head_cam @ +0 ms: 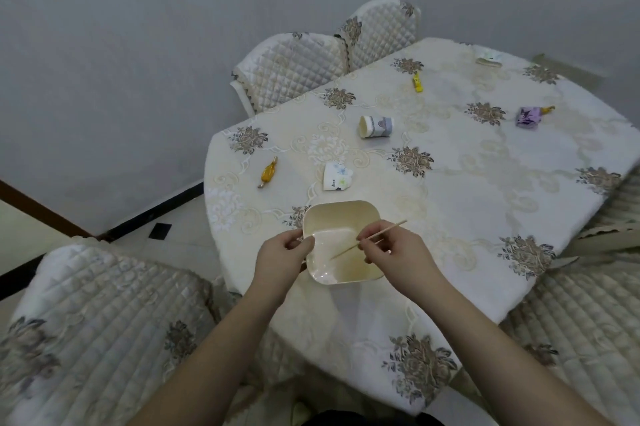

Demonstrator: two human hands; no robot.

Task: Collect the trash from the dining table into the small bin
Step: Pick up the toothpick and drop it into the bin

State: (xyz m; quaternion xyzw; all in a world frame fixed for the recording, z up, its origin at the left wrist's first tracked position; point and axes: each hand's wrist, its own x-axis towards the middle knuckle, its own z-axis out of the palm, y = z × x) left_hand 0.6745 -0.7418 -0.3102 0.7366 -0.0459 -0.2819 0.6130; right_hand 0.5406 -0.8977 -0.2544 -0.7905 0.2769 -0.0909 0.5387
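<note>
A small cream square bin stands at the table's near edge. My left hand grips its left rim. My right hand pinches a thin wooden stick that slants over the bin, its lower tip inside the opening. Trash lies on the floral tablecloth: a crushed white paper cup, an orange candy wrapper, a paper cup on its side, a yellow wrapper, a purple wrapper and a pale crumpled piece at the far edge.
Quilted chairs surround the table: two at the far left, one at the near left, one at the right. A grey wall runs behind, with tiled floor below it at the left.
</note>
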